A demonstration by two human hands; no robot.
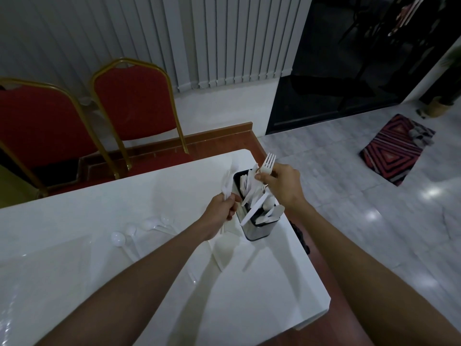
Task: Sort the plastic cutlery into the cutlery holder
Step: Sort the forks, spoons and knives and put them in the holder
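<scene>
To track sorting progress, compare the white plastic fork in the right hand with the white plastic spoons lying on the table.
The white plastic fork is pinched in the right hand, raised near the steel cutlery holder; the white plastic spoons lie flat on the white table, held by nothing. The fork ends in tines, pointing up; the spoons end in round bowls. Both are white plastic and outside the holder.

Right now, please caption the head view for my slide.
Right hand holds a fork over the cutlery holder; left hand grips white cutlery beside it.
</scene>
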